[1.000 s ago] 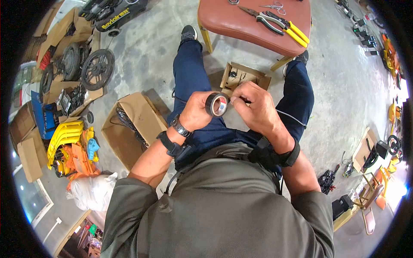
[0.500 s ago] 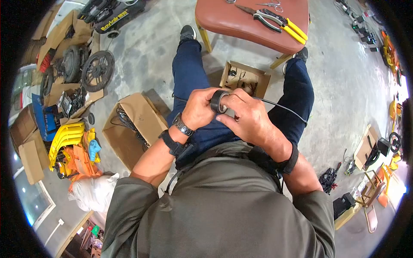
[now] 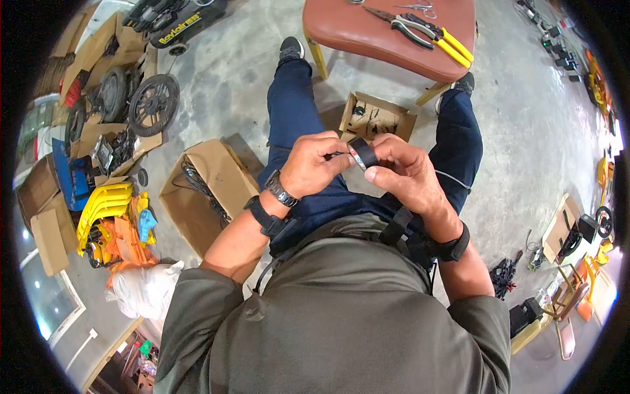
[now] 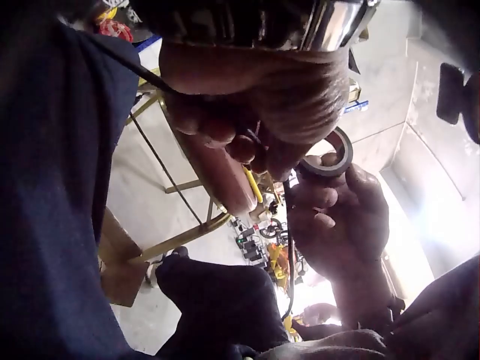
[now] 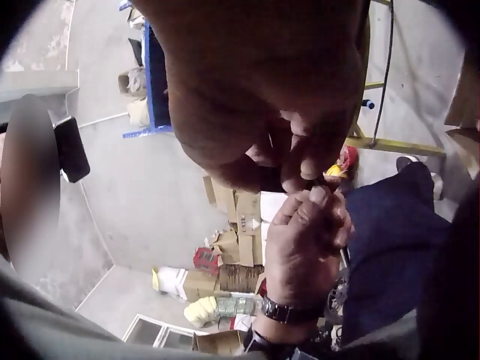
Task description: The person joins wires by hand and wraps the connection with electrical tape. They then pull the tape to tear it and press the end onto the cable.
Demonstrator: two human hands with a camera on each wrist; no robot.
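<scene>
In the head view a roll of black tape (image 3: pixel 365 152) is in my right hand (image 3: pixel 412 174), thumb on its near edge and fingers around its far side. My left hand (image 3: pixel 310 167) is just left of the roll, its thumb and fingers pinching a thin dark cable (image 4: pixel 154 79), which the left wrist view shows passing through the curled fingers. The cable hangs down again past the right hand (image 4: pixel 341 225) in that view. A grey stretch of cable (image 3: pixel 453 181) lies over the right thigh. In the right wrist view the fingertips of both hands meet.
Ahead is a brown padded stool (image 3: pixel 354 29) with pliers (image 3: pixel 413 31), a yellow-handled tool (image 3: pixel 454 47) and small scissors (image 3: pixel 423 9). A small open box (image 3: pixel 400 108) sits on the floor between the feet. To the left stands a larger carton (image 3: pixel 220 174) with cables inside.
The tape roll was in the left hand, with the right hand beside it; half a second ago both hands were at it. Now the right hand holds it, turned on edge and slightly further right.
</scene>
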